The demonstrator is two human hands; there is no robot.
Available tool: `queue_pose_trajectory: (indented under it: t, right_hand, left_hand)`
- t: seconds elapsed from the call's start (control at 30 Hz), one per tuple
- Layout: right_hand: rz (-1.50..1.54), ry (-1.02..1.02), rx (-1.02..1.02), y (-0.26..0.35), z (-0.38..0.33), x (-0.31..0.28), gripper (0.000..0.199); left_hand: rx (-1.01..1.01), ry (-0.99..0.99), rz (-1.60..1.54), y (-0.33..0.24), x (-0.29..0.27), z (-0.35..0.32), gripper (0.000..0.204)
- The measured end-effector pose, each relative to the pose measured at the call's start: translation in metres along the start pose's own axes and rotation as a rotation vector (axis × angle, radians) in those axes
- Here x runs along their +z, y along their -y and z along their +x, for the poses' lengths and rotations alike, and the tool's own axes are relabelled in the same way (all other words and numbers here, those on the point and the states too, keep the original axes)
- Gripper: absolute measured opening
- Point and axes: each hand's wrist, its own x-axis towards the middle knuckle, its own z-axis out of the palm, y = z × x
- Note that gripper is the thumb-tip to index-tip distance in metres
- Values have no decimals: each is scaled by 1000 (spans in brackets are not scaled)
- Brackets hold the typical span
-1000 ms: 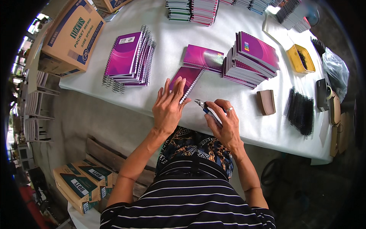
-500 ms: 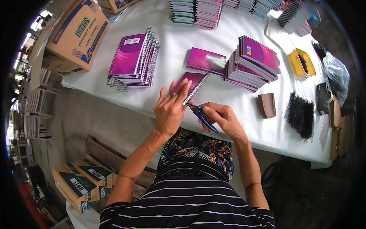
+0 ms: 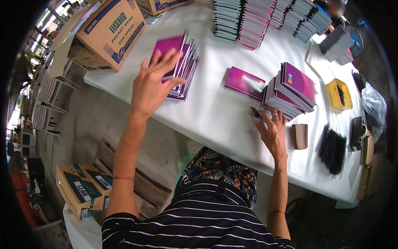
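Note:
At the left, my left hand (image 3: 154, 85) has its fingers spread over a purple spiral notebook (image 3: 169, 45) on top of a stack of wire-bound notebooks (image 3: 191, 68). This top notebook is blurred and sits askew, its thumb-side edge uncovered. My right hand (image 3: 273, 132) is lower right, its fingertips against the near side of a taller purple notebook stack (image 3: 296, 83). Small cutting pliers (image 3: 254, 112) point out between its thumb and forefinger; their handles are hidden under the hand. A closed purple notebook (image 3: 245, 82) lies flat just left of that stack.
A large cardboard carton (image 3: 108, 37) stands at the back left of the white-covered table (image 3: 215, 110). Tall notebook stacks (image 3: 255, 20) line the far side. At the right are a brown block (image 3: 299, 137), black spiral coils (image 3: 332, 151) and a yellow tub (image 3: 340, 94).
My left hand has moved with the worked notebook to the left stack. My right hand has shifted rightward with the pliers to the right stack. The view has turned somewhat.

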Motion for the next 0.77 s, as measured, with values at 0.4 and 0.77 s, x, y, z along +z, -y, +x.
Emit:
queue_pose_trajectory:
  t: [0.4, 0.77]
  right_hand:
    - [-194, -85, -256, 4, 76, 77, 39]
    - [417, -280, 265, 56, 73, 1, 18]
  left_hand:
    - [221, -31, -208, -21, -4, -24, 58]
    - [85, 24, -528, -120, 106, -75, 114]
